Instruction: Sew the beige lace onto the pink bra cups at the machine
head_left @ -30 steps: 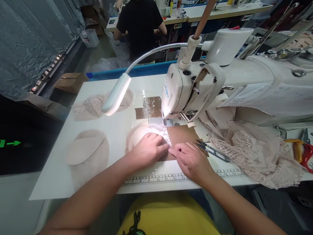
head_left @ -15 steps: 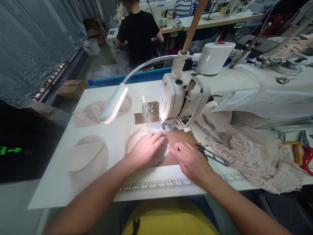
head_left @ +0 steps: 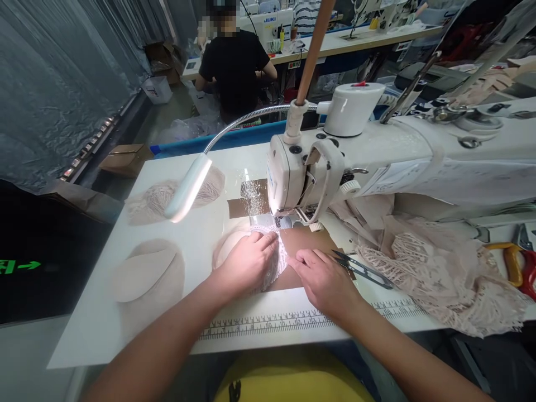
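Note:
A pale, rounded fabric piece with a white lace-like edge (head_left: pixel 281 262) lies under the needle end of a white sewing machine (head_left: pixel 280 173). My left hand (head_left: pixel 249 259) rests on top of it, fingers bent and pressed together on the cloth close to the presser foot. At the piece's right edge, the thumb and index finger of my right hand (head_left: pixel 322 276) are closed on the border. Part of the piece is hidden beneath my left hand. Black thread snips (head_left: pixel 364 269) lie just right of my right hand, on brown tape (head_left: pixel 307 239).
Beige cut pieces (head_left: pixel 146 273) and a threaded bundle (head_left: pixel 161 198) lie on the left. Crumpled beige fringed fabric (head_left: pixel 435 268) and orange-and-red-handled scissors (head_left: pixel 513 262) are at right. A lamp (head_left: pixel 188 187) hangs over the table. A ruler strip (head_left: pixel 268 324) runs along the front. Someone in black (head_left: pixel 234 70) sits ahead.
The camera view has shifted slightly, moving the machine left and a little lower in the picture. Both hands keep nearly the same places on the fabric piece.

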A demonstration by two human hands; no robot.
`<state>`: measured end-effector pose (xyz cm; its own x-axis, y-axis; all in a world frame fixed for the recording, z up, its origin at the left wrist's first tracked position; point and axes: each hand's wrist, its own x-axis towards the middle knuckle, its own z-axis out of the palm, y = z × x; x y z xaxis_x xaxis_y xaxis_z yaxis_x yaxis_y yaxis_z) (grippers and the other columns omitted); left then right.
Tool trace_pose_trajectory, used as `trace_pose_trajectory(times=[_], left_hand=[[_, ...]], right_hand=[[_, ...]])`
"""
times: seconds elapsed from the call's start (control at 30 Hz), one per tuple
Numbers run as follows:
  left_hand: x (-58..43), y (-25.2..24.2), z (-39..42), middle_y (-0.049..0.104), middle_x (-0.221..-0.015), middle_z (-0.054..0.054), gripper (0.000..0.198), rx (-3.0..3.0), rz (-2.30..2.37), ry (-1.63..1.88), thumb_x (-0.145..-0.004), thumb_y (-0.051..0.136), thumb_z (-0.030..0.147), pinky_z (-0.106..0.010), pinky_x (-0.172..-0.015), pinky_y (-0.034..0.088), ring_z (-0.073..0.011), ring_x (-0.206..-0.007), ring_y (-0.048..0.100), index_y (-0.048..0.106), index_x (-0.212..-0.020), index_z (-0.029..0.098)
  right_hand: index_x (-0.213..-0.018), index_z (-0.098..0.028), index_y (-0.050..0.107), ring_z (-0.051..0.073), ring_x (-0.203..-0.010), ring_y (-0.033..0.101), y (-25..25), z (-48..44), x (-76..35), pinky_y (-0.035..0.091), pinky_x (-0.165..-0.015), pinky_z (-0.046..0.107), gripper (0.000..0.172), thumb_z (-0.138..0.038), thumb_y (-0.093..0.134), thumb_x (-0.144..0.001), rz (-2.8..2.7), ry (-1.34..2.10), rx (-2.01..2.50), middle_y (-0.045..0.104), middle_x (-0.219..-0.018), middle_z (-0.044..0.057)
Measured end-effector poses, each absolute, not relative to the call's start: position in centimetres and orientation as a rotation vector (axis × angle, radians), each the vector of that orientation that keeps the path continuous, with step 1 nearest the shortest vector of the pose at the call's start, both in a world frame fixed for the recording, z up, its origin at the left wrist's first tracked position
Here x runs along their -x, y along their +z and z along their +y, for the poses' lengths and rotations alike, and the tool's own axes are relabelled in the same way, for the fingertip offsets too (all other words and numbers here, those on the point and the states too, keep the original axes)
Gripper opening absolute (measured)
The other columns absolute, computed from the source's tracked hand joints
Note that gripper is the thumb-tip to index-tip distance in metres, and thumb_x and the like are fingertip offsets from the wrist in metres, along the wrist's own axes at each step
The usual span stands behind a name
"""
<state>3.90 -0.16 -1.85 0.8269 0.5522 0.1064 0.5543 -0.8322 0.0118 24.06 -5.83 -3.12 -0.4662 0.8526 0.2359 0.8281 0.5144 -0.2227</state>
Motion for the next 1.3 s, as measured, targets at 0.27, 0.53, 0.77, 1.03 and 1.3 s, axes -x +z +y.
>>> trace_pose_trajectory(times=[0.27,0.53,0.77,1.03,1.3], left_hand=[[-3.8,-1.2,0.8,0.053,-0.134,-0.013,0.044,2.991,-0.959,-0.157,-0.084,0.042,0.011,-0.037,-0.078,0.048,-0.0236,-0.09,0.054,0.055,-0.126,0.006],[-3.1,-1.7,3.4,0.046,-0.142,-0.009,0.053,3.027,-0.953,-0.084,-0.083,0.047,0.016,-0.039,-0.082,0.047,-0.0262,-0.1,0.049,0.047,-0.135,0.008],[-2.7,-1.5,4.9,0.054,-0.133,-0.011,0.046,3.022,-0.926,-0.18,-0.086,0.046,0.016,-0.043,-0.087,0.046,-0.0283,-0.108,0.049,0.05,-0.132,0.011],[-2.6,-1.8,3.2,0.058,-0.129,-0.011,0.033,3.076,-0.805,-0.336,-0.093,0.043,0.018,-0.037,-0.083,0.047,-0.0233,-0.102,0.054,0.058,-0.122,0.014],[-2.5,-2.0,5.2,0.059,-0.128,-0.01,0.037,3.101,-0.824,-0.365,-0.089,0.042,0.011,-0.038,-0.078,0.047,-0.0224,-0.092,0.055,0.059,-0.123,0.014]], right_hand=[[-0.09,-0.015,0.066,0.017,-0.068,0.04,-2.6,-5.4,-23.7,0.029,-0.062,0.029,0.032,0.001,0.04,-0.082,-2.473,0.093,1.456,0.052,-0.073,0.004],[-0.086,-0.016,0.064,0.016,-0.069,0.044,-0.5,-2.9,-23.3,0.027,-0.06,0.029,0.025,-0.003,0.043,-0.081,-2.607,0.227,1.574,0.054,-0.075,0.004],[-0.094,-0.018,0.066,0.015,-0.066,0.046,-1.0,-1.5,-22.9,0.027,-0.059,0.03,0.028,-0.006,0.042,-0.085,-2.595,0.117,1.6,0.058,-0.079,0.004],[-0.111,-0.018,0.066,0.016,-0.067,0.051,-2.2,-1.4,-23.2,0.031,-0.058,0.029,0.037,-0.005,0.043,-0.084,-2.566,0.011,1.523,0.061,-0.08,0.004],[-0.125,-0.022,0.061,0.012,-0.056,0.045,-2.2,-0.9,-23.0,0.027,-0.048,0.026,0.048,-0.007,0.044,-0.083,-2.486,-0.034,1.584,0.064,-0.085,0.005]])
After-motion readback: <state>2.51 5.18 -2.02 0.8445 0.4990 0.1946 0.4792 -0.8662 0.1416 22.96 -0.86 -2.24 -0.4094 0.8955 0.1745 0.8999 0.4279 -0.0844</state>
